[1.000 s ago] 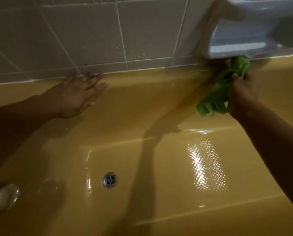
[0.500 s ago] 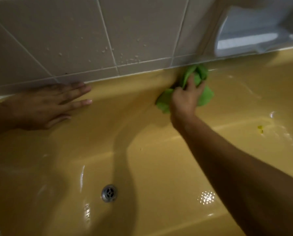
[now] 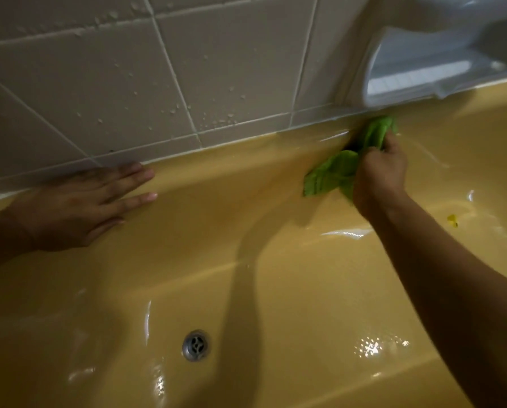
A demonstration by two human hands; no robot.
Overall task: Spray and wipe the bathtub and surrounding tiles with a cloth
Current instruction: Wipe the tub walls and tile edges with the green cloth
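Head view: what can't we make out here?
Head view:
- Grip of the right hand on the crumpled green cloth: contact hidden behind the hand's back.
- White ceramic wall fixture: blurred, cut by top and right edges.
- Small yellow speck on the yellow bathtub: too small to identify.

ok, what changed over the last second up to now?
The right hand swept the green cloth left along the bathtub rim, away from the soap dish, then back right to just under the dish's left edge. Unchanged: it grips the cloth throughout, and the left hand stays flat on the rim beside the tiles.
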